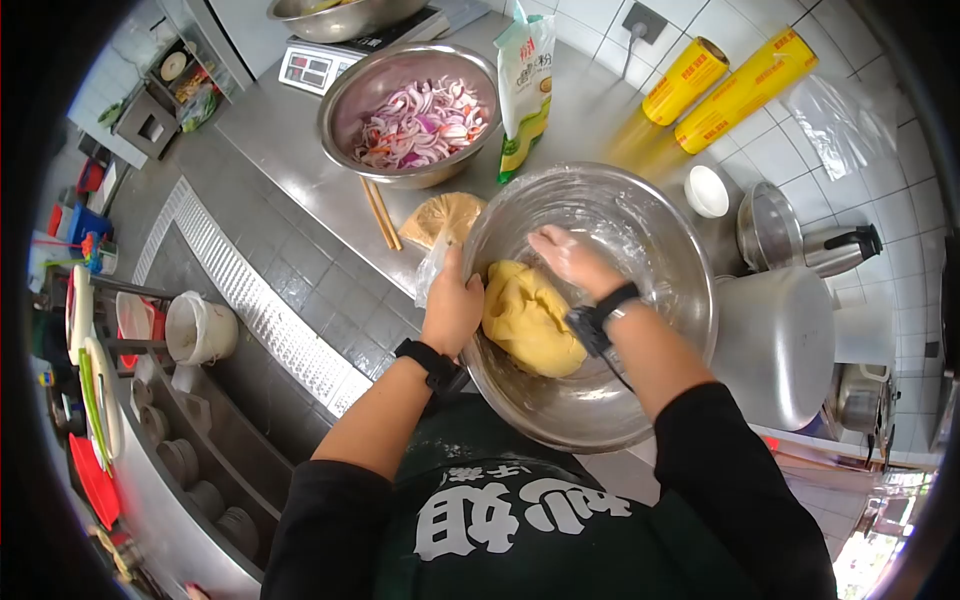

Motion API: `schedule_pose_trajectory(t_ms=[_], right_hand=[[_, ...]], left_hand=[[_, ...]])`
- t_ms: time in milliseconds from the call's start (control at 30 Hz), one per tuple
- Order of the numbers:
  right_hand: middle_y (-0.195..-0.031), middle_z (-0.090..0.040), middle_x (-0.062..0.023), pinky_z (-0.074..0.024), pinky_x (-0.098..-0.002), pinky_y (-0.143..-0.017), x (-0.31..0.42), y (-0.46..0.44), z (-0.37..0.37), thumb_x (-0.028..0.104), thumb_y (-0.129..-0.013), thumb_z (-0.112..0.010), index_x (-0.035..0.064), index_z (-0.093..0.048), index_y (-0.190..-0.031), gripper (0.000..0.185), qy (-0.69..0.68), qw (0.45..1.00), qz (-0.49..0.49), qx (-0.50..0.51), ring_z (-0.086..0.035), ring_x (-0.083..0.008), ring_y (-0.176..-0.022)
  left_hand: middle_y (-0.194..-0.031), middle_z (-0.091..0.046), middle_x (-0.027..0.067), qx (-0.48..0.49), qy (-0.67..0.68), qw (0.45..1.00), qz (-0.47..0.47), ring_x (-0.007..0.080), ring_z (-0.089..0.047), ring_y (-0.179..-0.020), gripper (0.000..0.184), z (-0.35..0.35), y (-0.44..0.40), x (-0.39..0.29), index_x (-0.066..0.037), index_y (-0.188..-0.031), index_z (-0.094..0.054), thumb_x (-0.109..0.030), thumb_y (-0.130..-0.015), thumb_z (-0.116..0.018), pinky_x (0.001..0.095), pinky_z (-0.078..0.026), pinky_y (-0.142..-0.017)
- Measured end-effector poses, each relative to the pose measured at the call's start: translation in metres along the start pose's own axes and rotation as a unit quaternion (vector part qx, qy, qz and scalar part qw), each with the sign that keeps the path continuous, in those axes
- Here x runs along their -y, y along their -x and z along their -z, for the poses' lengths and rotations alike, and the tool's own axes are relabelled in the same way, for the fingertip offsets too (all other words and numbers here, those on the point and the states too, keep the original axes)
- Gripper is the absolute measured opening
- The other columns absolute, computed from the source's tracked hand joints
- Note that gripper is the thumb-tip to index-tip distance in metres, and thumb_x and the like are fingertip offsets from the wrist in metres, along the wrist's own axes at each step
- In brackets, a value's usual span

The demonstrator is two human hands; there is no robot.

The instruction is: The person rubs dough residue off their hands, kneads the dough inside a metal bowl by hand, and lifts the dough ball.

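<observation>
A large steel mixing bowl (675,215) stands at the counter's front edge, its inner wall streaked with flour. My left hand (455,305) grips its left rim. Inside it lies a smooth yellow lump of dough (530,320) with a fold across the top. My right hand (572,257), whitened with flour and slightly blurred, is over the bowl just beyond the dough, with its fingers loosely out and nothing visible in them. Beside my left hand, a clear bag of tan crumbs or powder (440,217) rests on the counter.
Sliced red onions (425,125) fill another steel bowl (335,115), near chopsticks (380,213) and an upright flour packet (525,95). Behind are a scale (308,68), yellow wrap boxes (745,90) and a white bowl (706,191). A large metal pot (775,345) stands at right.
</observation>
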State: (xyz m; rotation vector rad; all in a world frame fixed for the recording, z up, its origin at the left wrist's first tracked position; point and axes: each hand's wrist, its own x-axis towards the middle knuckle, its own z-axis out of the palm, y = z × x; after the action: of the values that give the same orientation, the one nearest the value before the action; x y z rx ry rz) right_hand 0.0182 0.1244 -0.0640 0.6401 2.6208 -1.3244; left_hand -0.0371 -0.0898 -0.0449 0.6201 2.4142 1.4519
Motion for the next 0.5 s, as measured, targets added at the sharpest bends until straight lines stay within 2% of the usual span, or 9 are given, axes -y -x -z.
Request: schedule_pose_trajectory(t_ms=[33, 67, 167, 200, 233, 300, 367, 433, 500], right_hand=[[-0.117, -0.058, -0.029, -0.0426, -0.0415, -0.094, -0.011, -0.011, -0.022, 0.051, -0.093, -0.044, 0.0056, -0.058, -0.12, 0.054, -0.011, 0.999, -0.032, -0.016, -0.057, -0.0415, -0.109], [-0.102, -0.064, -0.0282, -0.0428, -0.041, -0.093, -0.013, -0.011, -0.038, 0.058, -0.09, -0.044, -0.0034, -0.06, -0.112, 0.067, 0.09, 0.994, 0.003, -0.057, -0.059, -0.0392, -0.105], [-0.093, -0.066, -0.0266, -0.0441, -0.041, -0.089, 0.03, 0.007, -0.027, 0.061, -0.085, -0.049, -0.0027, -0.062, -0.109, 0.069, -0.015, 0.987, -0.092, 0.127, -0.062, -0.0353, -0.101], [-0.09, -0.066, -0.026, -0.046, -0.0397, -0.083, 0.049, 0.023, -0.014, 0.062, -0.083, -0.052, 0.0041, -0.066, -0.107, 0.064, -0.002, 0.977, -0.093, 0.191, -0.063, -0.0316, -0.093], [-0.093, -0.064, -0.0244, -0.0475, -0.0387, -0.079, 0.045, 0.036, -0.003, 0.06, -0.084, -0.053, 0.0073, -0.067, -0.105, 0.059, 0.037, 0.978, -0.035, 0.202, -0.062, -0.0313, -0.091], [-0.101, -0.059, -0.022, -0.0475, -0.0389, -0.078, 0.036, 0.063, 0.025, 0.059, -0.084, -0.056, 0.0064, -0.065, -0.1, 0.055, 0.178, 0.961, 0.066, 0.2, -0.06, -0.0333, -0.09], [-0.107, -0.053, -0.021, -0.0471, -0.0404, -0.081, 0.023, 0.106, 0.049, 0.052, -0.082, -0.063, 0.0058, -0.056, -0.103, 0.051, 0.174, 0.961, 0.094, 0.192, -0.058, -0.0367, -0.093], [-0.107, -0.054, -0.0228, -0.0466, -0.0416, -0.084, 0.023, 0.143, 0.06, 0.043, -0.08, -0.07, 0.0062, -0.048, -0.108, 0.051, 0.064, 0.977, 0.002, 0.204, -0.058, -0.0361, -0.095], [-0.111, -0.052, -0.0235, -0.0469, -0.0433, -0.085, 0.016, 0.16, 0.049, 0.039, -0.078, -0.073, 0.0059, -0.046, -0.111, 0.054, 0.116, 0.975, 0.024, 0.188, -0.056, -0.0381, -0.1]], left_hand=[[-0.091, -0.06, 0.0342, 0.001, -0.002, 1.0, 0.001, 0.0493, -0.058, -0.088, 0.045, 0.001, 0.002, -0.002, 0.002, -0.127, -0.039, -0.003, -0.084, -0.053, 0.05, -0.047, -0.076], [-0.092, -0.06, 0.034, -0.006, -0.001, 1.0, 0.007, 0.0492, -0.058, -0.089, 0.045, 0.0, 0.002, -0.004, 0.002, -0.127, -0.04, -0.003, -0.084, -0.053, 0.0498, -0.047, -0.077], [-0.094, -0.06, 0.0334, -0.013, -0.001, 1.0, 0.021, 0.0487, -0.058, -0.091, 0.044, 0.002, 0.006, -0.008, 0.002, -0.126, -0.041, -0.004, -0.084, -0.053, 0.049, -0.047, -0.078], [-0.095, -0.06, 0.0331, -0.012, -0.001, 1.0, 0.023, 0.0485, -0.058, -0.091, 0.044, 0.002, 0.005, -0.01, 0.002, -0.126, -0.041, -0.004, -0.084, -0.053, 0.0488, -0.047, -0.079], [-0.095, -0.06, 0.0329, -0.012, 0.0, 1.0, 0.024, 0.0483, -0.058, -0.092, 0.043, 0.002, 0.005, -0.01, 0.002, -0.126, -0.041, -0.004, -0.084, -0.053, 0.0486, -0.047, -0.079], [-0.095, -0.06, 0.0323, -0.015, -0.008, 1.0, 0.026, 0.0481, -0.058, -0.093, 0.042, 0.001, 0.007, -0.011, 0.001, -0.125, -0.042, -0.003, -0.084, -0.053, 0.0486, -0.047, -0.079], [-0.096, -0.061, 0.0321, -0.021, -0.004, 0.999, 0.027, 0.0479, -0.058, -0.093, 0.042, 0.002, 0.005, -0.012, 0.001, -0.124, -0.042, -0.003, -0.084, -0.053, 0.0485, -0.047, -0.079], [-0.096, -0.06, 0.0321, -0.019, 0.013, 0.999, 0.031, 0.0478, -0.058, -0.094, 0.042, 0.0, 0.007, -0.013, 0.0, -0.125, -0.042, -0.002, -0.084, -0.053, 0.0485, -0.047, -0.079], [-0.095, -0.061, 0.032, -0.021, 0.033, 0.998, 0.043, 0.0478, -0.058, -0.093, 0.042, -0.004, 0.008, -0.014, 0.0, -0.125, -0.042, -0.002, -0.084, -0.053, 0.0484, -0.047, -0.079]])
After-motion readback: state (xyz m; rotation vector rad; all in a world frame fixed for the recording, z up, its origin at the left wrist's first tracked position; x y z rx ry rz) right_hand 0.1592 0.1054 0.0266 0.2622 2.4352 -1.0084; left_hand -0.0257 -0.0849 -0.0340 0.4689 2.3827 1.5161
